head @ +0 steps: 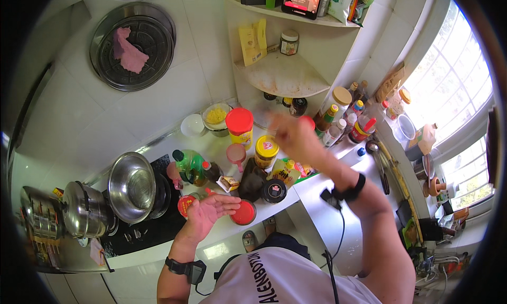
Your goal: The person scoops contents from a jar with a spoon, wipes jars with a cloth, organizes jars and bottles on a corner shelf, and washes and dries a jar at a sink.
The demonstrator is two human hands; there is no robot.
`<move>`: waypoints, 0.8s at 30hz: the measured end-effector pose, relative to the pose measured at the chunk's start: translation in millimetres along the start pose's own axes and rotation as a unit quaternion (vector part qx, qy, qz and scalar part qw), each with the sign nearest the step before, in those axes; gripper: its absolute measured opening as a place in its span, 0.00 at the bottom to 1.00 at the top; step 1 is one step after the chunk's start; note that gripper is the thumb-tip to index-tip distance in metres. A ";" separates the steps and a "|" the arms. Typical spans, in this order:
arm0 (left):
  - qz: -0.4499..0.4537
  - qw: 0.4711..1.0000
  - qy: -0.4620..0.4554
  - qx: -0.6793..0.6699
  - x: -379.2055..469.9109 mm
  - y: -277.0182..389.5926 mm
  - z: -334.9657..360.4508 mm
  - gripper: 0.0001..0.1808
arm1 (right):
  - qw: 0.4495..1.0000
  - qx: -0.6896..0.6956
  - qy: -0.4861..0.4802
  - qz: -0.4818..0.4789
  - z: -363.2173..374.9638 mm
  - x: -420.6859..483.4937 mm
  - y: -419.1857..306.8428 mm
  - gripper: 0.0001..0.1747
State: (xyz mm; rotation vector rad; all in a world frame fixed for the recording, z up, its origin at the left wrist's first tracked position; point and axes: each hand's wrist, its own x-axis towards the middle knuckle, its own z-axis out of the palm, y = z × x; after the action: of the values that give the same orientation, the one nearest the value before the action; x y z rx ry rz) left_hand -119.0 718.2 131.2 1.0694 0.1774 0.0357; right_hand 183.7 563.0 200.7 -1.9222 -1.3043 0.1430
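My left hand (210, 213) is held palm up, with its fingers stretched out and nothing in them. Its fingertips are beside or over a red-lidded jar (243, 213) at the counter's front edge. Close by sits another round red lid (186, 205). My right hand (295, 139) is blurred by motion and reaches over the back of the counter. Whether it holds something cannot be made out. Around it are a yellow-lidded jar (267, 150), a tall red-lidded canister (240, 125) and several sauce bottles (328, 117). A black-lidded jar (274, 191) and a yellow seasoning pouch (286, 173) lie nearer me.
A steel basin (132, 187) and a lidded steel pot (85, 209) stand at the left by a black cooktop (158, 224). Behind are a white bowl (193, 125) and a bowl of yellow food (216, 114). A corner shelf (285, 76) overhangs the counter; a ladle (376, 153) lies right.
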 end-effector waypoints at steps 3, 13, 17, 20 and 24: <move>0.015 1.000 0.020 0.009 -1.6 5.0 8.7 0.59 | 0.987 -0.090 0.107 -0.083 -31.4 102.0 29.3 0.10; 0.048 0.988 0.147 -0.014 -30.2 -7.9 0.9 0.59 | 0.969 -0.245 0.039 -0.009 -38.1 290.9 78.2 0.29; 0.055 0.984 0.166 -0.019 -34.9 -13.9 1.1 0.59 | 0.967 -0.236 0.090 0.008 -39.9 292.9 84.9 0.18; 0.051 0.986 0.159 -0.017 -28.8 -14.6 1.5 0.58 | 0.964 -0.250 0.094 -0.014 -54.5 280.3 84.1 0.14; 0.048 0.991 0.122 -0.024 -15.4 -13.8 -1.9 0.57 | 0.966 -0.180 0.170 -0.074 -88.4 218.3 68.1 0.08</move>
State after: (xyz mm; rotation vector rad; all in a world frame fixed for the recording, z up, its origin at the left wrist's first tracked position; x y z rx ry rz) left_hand -135.2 711.4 120.2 1.0232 0.3441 0.2573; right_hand 378.7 684.5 286.3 -2.0208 -1.2924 -0.5102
